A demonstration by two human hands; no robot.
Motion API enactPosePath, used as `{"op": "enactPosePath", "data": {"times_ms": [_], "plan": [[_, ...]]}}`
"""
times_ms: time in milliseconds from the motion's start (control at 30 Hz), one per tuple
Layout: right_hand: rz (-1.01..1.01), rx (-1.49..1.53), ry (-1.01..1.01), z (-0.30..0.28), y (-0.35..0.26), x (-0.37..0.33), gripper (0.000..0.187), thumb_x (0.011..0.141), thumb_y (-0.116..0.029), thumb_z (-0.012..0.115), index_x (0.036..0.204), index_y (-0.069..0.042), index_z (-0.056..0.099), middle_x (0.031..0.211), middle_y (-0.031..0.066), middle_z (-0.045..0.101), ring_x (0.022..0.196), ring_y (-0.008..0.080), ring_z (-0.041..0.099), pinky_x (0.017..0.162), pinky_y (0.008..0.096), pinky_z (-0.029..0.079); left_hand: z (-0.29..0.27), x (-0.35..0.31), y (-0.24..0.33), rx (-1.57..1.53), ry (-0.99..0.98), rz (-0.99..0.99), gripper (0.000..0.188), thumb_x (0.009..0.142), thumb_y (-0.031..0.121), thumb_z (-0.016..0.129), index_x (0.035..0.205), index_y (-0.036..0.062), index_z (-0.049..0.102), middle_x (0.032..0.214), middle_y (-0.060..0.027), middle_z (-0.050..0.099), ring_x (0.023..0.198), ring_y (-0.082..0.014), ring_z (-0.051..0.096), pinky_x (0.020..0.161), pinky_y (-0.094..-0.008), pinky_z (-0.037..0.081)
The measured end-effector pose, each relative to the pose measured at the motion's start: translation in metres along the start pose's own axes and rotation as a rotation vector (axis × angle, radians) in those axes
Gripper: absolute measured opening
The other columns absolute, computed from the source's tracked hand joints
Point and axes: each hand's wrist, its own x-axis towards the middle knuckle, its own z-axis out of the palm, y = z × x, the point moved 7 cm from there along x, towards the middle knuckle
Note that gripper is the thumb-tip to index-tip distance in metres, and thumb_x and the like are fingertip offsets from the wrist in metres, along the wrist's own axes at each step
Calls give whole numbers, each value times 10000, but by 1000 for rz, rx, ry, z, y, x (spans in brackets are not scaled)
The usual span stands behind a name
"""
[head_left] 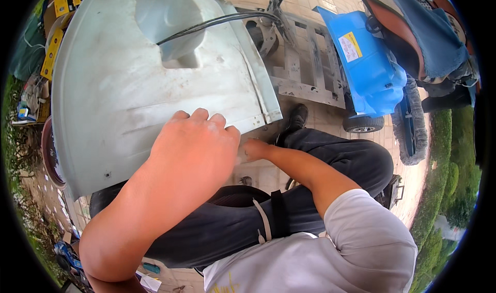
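A large pale grey-green moulded panel point(119, 86) lies tilted in front of me, with a rounded hollow at its upper part and scuffs on its face. My left hand point(199, 140) is closed at the panel's near edge, its knuckles up; whatever its fingers hold is hidden beneath the hand. Just right of it, below the panel's corner, my right hand point(254, 151) is curled, its fingertips partly hidden. Black cables point(222, 19) run out of the hollow toward a metal frame point(310, 60).
A blue moulded body part point(364, 60) stands at the right above a small wheel point(363, 124). Beside it is a fluffy grey-covered loop point(411, 122). Yellow boxes point(51, 55) are stacked at the left. A seat-like part with blue cloth point(431, 29) stands at the upper right.
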Motion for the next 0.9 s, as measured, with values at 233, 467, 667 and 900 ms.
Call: {"op": "enactPosePath", "data": {"times_ms": [233,467,667,900], "plan": [[-93,95,-708,-103,-117,-16,534,817,-497,709,875,34,702,836,168,703,738,282,687,708,401,552,11,-7,-3,19,-79,-12,292,807,341,703,869,60,652,862,-71,638,890,-250,615,781,-391,498],[197,558,230,-458,-52,-69,452,902,-438,655,911,12,685,793,75,664,705,135,646,636,287,532,7,-2,5,8,-90,5,323,842,390,663,910,75,669,902,-67,654,937,-249,620,806,-391,503],[572,389,1490,-487,92,-55,871,666,-494,822,1206,119,518,1164,264,593,1075,359,591,932,428,472,12,12,17,-5,-166,93,326,852,388,655,925,71,673,925,-72,660,942,-254,626,811,-404,504],[705,693,1734,-493,92,5,713,661,-429,828,1089,55,528,1128,260,598,1081,402,581,913,459,467,26,10,14,-23,-184,103,317,838,382,666,909,73,676,904,-70,662,897,-249,637,777,-396,505]]}}
